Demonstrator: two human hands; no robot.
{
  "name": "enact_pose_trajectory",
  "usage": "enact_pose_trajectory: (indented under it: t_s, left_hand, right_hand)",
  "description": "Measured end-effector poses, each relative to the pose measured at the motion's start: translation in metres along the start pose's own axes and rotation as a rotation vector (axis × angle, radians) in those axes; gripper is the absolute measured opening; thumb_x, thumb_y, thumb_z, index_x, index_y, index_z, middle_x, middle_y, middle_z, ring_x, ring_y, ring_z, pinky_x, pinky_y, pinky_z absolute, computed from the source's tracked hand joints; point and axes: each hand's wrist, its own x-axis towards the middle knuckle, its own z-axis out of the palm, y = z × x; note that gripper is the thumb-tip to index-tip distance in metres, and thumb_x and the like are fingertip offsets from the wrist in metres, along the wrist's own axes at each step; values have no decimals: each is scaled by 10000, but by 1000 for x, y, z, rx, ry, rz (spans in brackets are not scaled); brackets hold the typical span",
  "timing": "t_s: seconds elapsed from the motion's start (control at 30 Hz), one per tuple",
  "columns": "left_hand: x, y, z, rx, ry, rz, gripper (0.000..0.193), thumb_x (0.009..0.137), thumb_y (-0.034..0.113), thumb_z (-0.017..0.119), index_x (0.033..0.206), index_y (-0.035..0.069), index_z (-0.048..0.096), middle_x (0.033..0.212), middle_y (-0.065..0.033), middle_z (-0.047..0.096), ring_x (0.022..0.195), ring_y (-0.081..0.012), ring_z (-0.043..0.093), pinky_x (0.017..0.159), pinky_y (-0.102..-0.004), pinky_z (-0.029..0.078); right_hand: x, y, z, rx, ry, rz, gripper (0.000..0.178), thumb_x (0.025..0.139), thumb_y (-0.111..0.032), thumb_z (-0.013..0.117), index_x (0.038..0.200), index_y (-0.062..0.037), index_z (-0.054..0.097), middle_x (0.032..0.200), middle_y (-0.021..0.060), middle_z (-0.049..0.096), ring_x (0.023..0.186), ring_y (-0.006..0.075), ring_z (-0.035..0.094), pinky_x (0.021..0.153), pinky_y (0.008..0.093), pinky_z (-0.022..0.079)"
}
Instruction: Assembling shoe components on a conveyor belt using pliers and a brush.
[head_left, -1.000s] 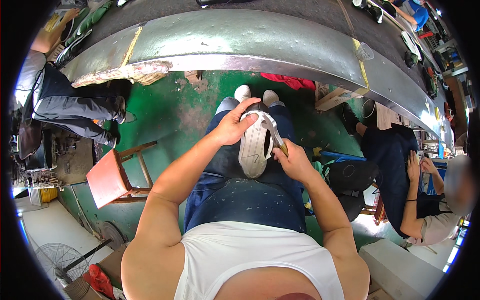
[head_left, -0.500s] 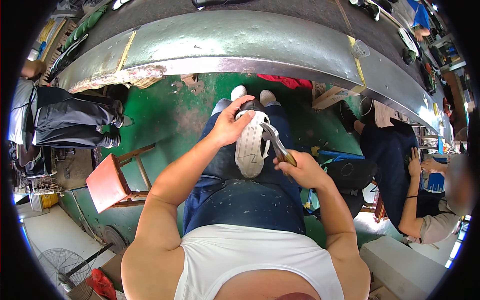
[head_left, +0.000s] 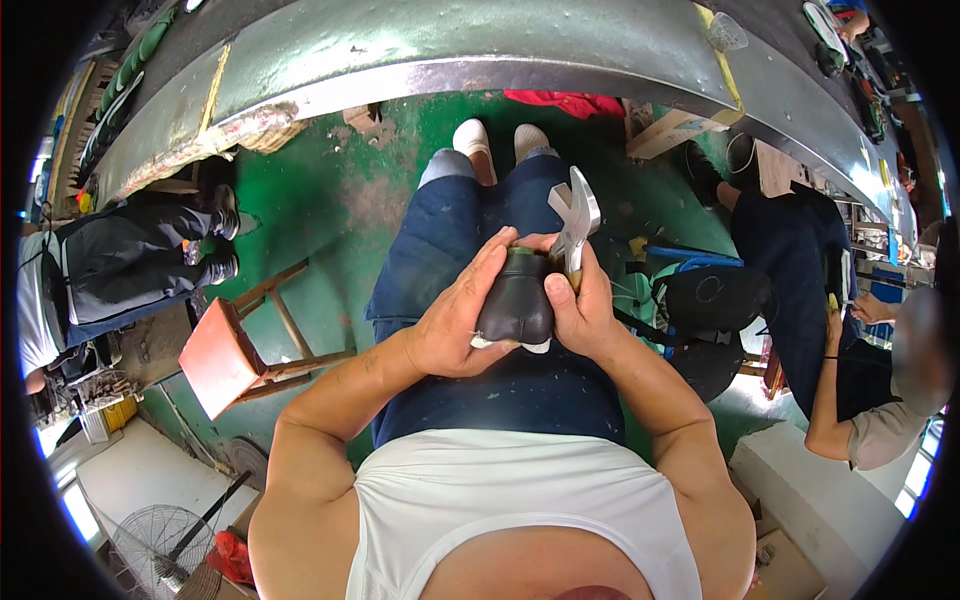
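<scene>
Above my lap, a black shoe [head_left: 514,308] sits between my two hands with its rounded heel end facing me. A little white shows along its lower edge, and a bit of green at its top. My left hand [head_left: 452,326] is closed around its left side. On the other side, my right hand [head_left: 588,312] presses the shoe with the thumb and also grips a hammer [head_left: 577,217]. The metal hammer head sticks up beyond the fingers; most of the handle is hidden by my hand.
A metal-edged workbench [head_left: 460,75] crosses ahead. A wooden stool [head_left: 222,355] with a reddish seat stands left, a black bag [head_left: 712,300] at right. One co-worker [head_left: 130,250] stands at left; another [head_left: 850,400] sits at right. A fan [head_left: 165,545] is at lower left.
The shoe has been turned over, from its pale sole showing to its black heel end facing me, and brought closer. My right hand has moved onto it, the hammer now pointing upward.
</scene>
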Motion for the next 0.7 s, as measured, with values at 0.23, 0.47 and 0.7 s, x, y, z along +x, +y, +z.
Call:
enact_pose_trajectory:
  t_s: [0.23,0.47,0.7]
  left_hand:
    - [2,0,-2,15,-4,-75,1047,759,80,803,1554,-30,131,1554,-323,268,1441,-480,323,1187,-470,296]
    - [16,-2,-25,-117,-271,-176,1035,854,109,723,1583,-22,0,1641,-235,116,1506,-367,226,1218,-408,192]
    - [39,-32,-29,-202,-152,-816,485,964,89,572,1431,-2,478,1214,-149,670,1110,-208,633,956,-340,490]
  right_hand:
    - [11,2,-15,-109,-127,167,492,939,-276,663,1294,3,466,1254,162,636,1119,285,643,985,383,480]
    - [5,-26,-36,-152,-189,157,987,616,-282,953,1380,5,399,1304,160,584,1211,260,592,1043,370,451]
    - [11,-35,-28,-335,-251,158,992,663,-254,931,1419,18,349,1252,224,593,1136,330,645,985,382,508]
